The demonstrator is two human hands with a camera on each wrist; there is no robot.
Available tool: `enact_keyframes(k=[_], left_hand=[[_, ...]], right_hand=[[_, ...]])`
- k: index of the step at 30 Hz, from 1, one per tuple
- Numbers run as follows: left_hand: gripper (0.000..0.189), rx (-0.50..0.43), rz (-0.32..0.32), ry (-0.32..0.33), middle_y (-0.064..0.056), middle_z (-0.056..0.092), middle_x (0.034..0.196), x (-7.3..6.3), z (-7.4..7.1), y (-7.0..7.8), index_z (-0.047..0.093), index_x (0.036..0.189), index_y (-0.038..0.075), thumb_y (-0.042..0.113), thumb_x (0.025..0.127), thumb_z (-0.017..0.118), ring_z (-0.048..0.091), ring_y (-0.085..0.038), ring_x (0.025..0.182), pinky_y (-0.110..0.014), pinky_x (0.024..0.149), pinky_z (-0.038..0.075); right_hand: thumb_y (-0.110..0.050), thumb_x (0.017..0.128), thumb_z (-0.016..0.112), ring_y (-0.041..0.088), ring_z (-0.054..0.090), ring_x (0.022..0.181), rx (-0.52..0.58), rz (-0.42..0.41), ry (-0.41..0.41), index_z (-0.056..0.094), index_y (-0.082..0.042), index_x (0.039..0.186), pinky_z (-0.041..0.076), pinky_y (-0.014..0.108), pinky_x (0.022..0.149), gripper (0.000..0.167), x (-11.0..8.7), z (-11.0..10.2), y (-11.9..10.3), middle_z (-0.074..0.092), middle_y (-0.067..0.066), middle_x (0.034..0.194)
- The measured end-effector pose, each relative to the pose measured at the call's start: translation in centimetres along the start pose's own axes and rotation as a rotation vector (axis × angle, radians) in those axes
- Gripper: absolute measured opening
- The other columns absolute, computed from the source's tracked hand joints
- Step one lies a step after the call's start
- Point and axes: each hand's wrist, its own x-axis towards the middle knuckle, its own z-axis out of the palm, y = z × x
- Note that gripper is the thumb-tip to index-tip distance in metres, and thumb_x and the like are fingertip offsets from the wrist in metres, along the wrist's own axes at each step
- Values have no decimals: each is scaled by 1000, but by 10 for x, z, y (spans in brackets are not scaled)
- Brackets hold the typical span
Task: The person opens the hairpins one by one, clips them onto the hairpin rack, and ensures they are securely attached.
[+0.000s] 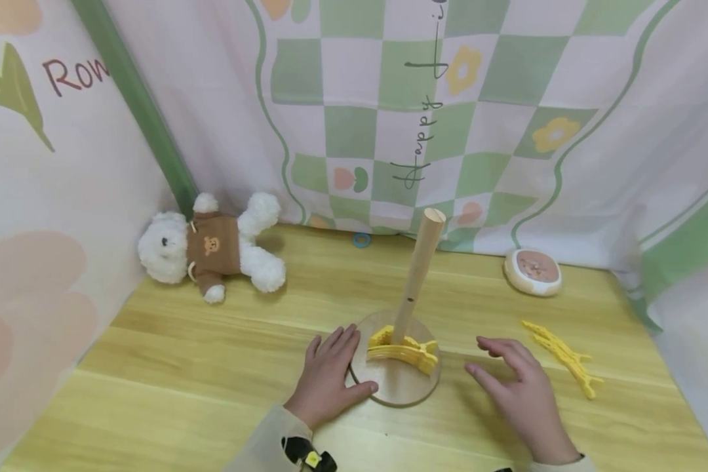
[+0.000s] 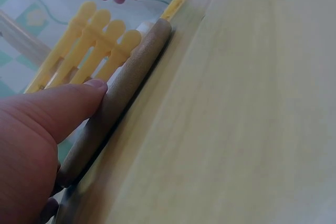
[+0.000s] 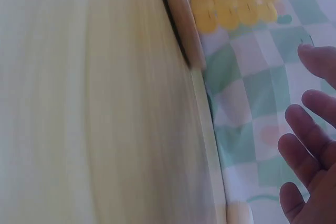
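A round wooden base (image 1: 410,391) with an upright wooden post (image 1: 420,275) stands on the table. Yellow plastic pieces (image 1: 401,354) lie on the base around the foot of the post; in the left wrist view, several rounded ends (image 2: 102,40) of these pieces show above the base's edge. My left hand (image 1: 330,380) rests against the base's left side, its fingers extended along the rim and its thumb touching the front rim. My right hand (image 1: 516,393) hovers right of the base, fingers and thumb apart with nothing between them. Beyond it lies another yellow plastic piece (image 1: 563,357), long and branched.
A white plush toy in a brown shirt (image 1: 215,246) lies at the back left. A small blue ring (image 1: 362,240) is by the curtain (image 1: 354,78). A white round-cornered device with a pinkish face (image 1: 533,271) sits at the back right of the wooden table (image 1: 171,373).
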Motion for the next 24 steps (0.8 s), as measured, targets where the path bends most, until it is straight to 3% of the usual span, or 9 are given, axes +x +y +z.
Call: enact_keyframes(k=[9,16,19,24], left_hand=[[96,-1,-18,-23,-5,28,164,1,-1,2,34,157,10,70,87,60,26,-29,150,-61,119,11],[96,1,-14,-15,-6,30,163,0,-2,1,35,157,10,71,87,59,26,-30,150,-62,119,12],[96,-3,-14,-15,-6,29,163,1,-1,1,34,157,10,71,87,59,26,-29,150,-61,119,11],[95,-2,-10,-10,-6,30,163,1,-2,0,35,156,9,69,87,60,27,-30,149,-62,119,13]], right_hand=[[-4,73,88,-14,47,100,-82,44,73,74,-5,111,30,2,88,41,-4,-30,25,62,-22,109],[-11,76,88,-16,44,99,-142,109,83,74,-6,112,27,3,84,39,-7,-49,40,54,-32,107],[-17,78,88,-18,41,100,-184,135,66,74,-6,114,25,2,84,41,-9,-59,49,55,-25,109],[-23,79,87,-21,37,96,-250,146,49,73,-5,115,26,4,80,42,-12,-73,67,65,2,110]])
